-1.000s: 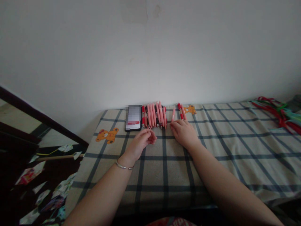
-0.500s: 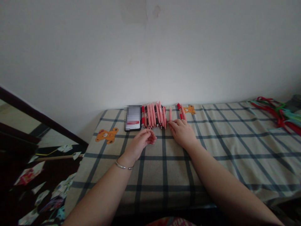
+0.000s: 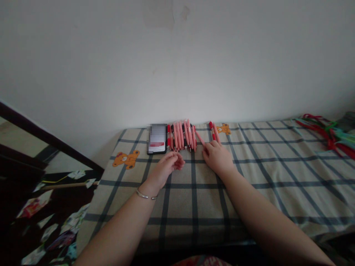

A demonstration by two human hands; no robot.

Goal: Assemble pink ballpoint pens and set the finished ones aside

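My right hand (image 3: 217,157) pinches the lower end of a pink pen (image 3: 200,138) that slants up to the left, its tip close to the row of pens. That row of pink, red and black pens (image 3: 181,135) lies side by side on the checked cloth. Just below the row, my left hand (image 3: 168,165) rests palm inward, fingers loosely bent and apart, with nothing in it. A red pen (image 3: 212,130) and another pink pen (image 3: 216,133) lie beyond my right hand, their lower ends partly hidden by it.
A phone (image 3: 157,139), its screen partly blurred, lies left of the row. Red, green and pale blue strips (image 3: 330,135) are heaped at the far right. The table (image 3: 266,177) meets a white wall (image 3: 177,66). Patterned scraps (image 3: 36,205) lie lower left, past the table edge.
The pink pen at my right hand has gone from upright to slanting left, its top now near the row. My right fingers have drawn in slightly; my left hand has stayed put.
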